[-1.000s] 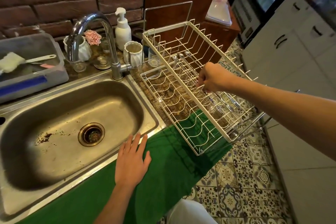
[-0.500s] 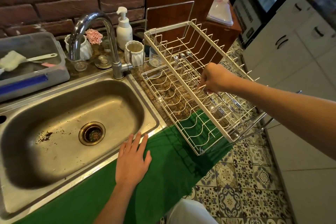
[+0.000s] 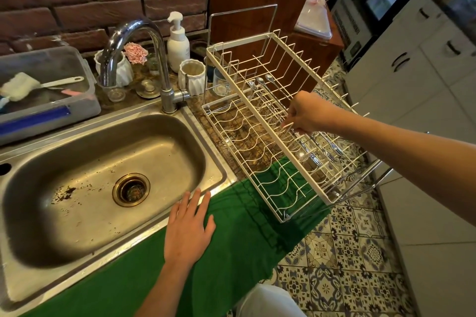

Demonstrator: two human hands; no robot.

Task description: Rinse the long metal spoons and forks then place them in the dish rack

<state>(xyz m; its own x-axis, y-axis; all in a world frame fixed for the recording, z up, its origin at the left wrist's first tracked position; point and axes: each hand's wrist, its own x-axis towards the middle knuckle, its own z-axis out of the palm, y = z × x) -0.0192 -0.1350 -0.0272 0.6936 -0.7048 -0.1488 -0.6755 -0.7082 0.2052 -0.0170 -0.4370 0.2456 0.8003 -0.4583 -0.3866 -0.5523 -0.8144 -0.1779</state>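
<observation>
A white wire dish rack (image 3: 304, 170) stands to the right of the steel sink (image 3: 51, 162). Several long metal spoons and forks lie side by side on its upper tier, spoon bowls (image 3: 260, 81) at the far end and fork tines (image 3: 331, 154) at the near end. My right hand (image 3: 309, 110) reaches over the rack with its fingers curled down and pinched on the middle of the handles, hiding that part. My left hand (image 3: 189, 229) lies flat, fingers spread, on the green mat (image 3: 231, 252) at the sink's front edge and holds nothing.
The faucet (image 3: 134, 31) arches over the sink with no water running. Behind it stand a soap dispenser (image 3: 177, 44), a white ribbed cup (image 3: 192, 76) and a glass mug (image 3: 220, 82). A plastic tub (image 3: 51, 110) with a brush sits at the left. White cabinets line the right.
My right hand has stayed on the cutlery in the rack with hardly any shift. My left hand has not moved.
</observation>
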